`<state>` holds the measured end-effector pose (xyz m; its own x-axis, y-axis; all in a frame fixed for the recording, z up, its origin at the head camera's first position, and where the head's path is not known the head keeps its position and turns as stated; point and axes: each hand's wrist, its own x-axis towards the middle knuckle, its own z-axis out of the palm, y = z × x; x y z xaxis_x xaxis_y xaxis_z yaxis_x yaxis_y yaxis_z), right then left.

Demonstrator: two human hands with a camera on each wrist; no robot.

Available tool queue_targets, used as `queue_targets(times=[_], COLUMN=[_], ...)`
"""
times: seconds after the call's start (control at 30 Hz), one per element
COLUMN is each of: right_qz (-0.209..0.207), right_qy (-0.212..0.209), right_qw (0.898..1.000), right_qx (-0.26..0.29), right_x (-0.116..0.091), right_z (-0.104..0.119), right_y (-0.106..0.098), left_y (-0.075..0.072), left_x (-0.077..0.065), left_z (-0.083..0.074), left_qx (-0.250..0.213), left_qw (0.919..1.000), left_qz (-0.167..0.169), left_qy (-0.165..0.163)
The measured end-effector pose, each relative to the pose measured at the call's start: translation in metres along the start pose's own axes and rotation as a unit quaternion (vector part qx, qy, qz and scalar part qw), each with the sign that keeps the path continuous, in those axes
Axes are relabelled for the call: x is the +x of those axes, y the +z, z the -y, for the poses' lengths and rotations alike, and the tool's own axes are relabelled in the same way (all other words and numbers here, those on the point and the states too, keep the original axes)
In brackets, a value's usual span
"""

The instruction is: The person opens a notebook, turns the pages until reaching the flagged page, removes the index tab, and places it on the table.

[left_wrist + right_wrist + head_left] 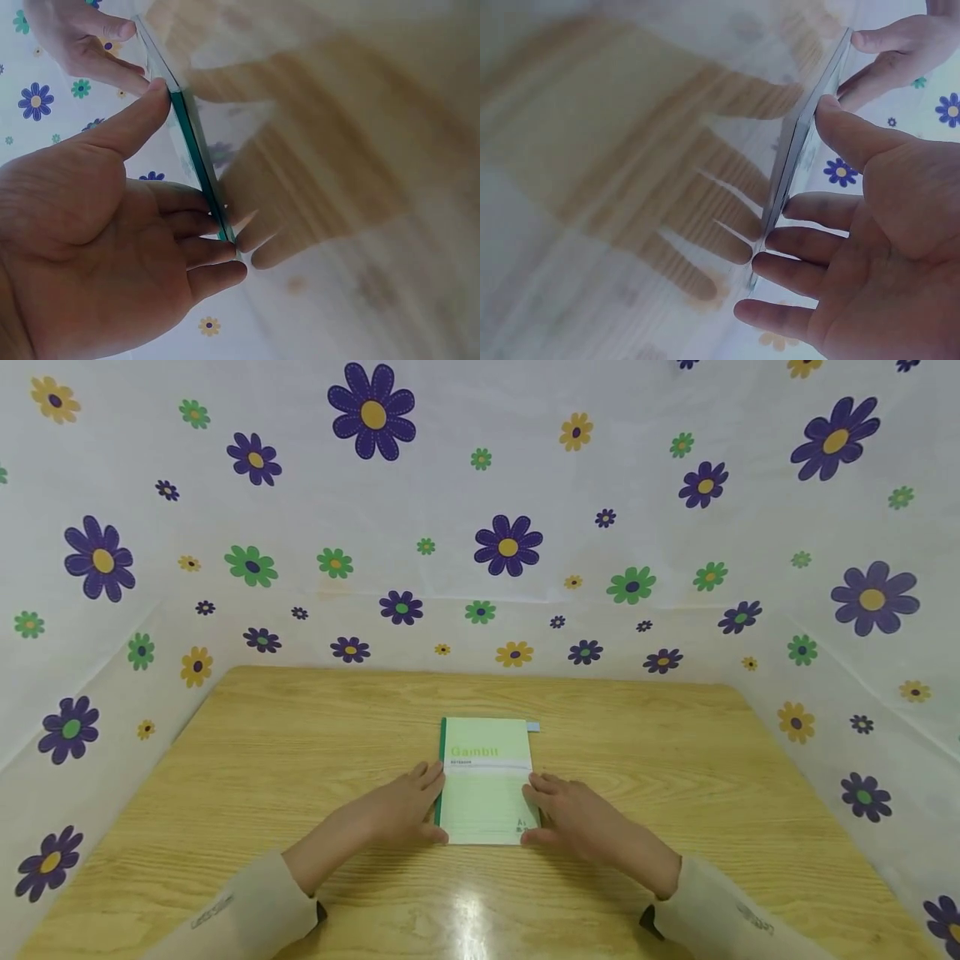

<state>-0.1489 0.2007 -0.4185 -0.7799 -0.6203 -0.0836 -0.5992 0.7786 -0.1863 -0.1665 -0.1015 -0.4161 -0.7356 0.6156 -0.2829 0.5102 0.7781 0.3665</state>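
Note:
A pale green notebook [483, 802] with a dark green spine lies flat on the table, its cover printed "Gambit". My left hand [401, 802] touches the spine side, thumb at the near corner and fingers along the edge. Along the opposite edge, my right hand [581, 814] rests its fingertips, with its thumb at the near right corner. In the left wrist view the green spine [196, 154] runs between thumb and extended fingers. The right wrist view shows the page edge [799, 139] against the right fingertips. A light blue tab [533, 727] sticks out at the notebook's upper right.
The glossy wood-grain table [300, 727] reflects both hands. White flower-printed sheets [435, 502] stand behind it and along both sides. Pale sleeves [247, 902] cover both forearms.

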Motion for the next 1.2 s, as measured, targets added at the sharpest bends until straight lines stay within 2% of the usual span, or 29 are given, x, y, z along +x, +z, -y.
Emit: queue_targets(times=[0.77,0.9,1.2], right_qz=[-0.039,-0.049,-0.042], right_qy=[-0.043,-0.049,-0.039], right_qw=[0.998,0.996,0.996], right_qx=[-0.037,-0.052,-0.075], right_x=[-0.027,-0.03,-0.036], right_z=[0.016,0.02,0.03], right_y=[-0.001,-0.001,0.0], left_y=[0.015,0.018,0.027], left_x=[-0.03,-0.034,-0.041], left_z=[-0.017,-0.019,-0.022], left_qx=[-0.003,0.015,0.052], left_qw=[0.9995,0.999,0.9963], left_qz=[-0.011,-0.011,-0.025], left_qy=[0.029,0.04,0.063])
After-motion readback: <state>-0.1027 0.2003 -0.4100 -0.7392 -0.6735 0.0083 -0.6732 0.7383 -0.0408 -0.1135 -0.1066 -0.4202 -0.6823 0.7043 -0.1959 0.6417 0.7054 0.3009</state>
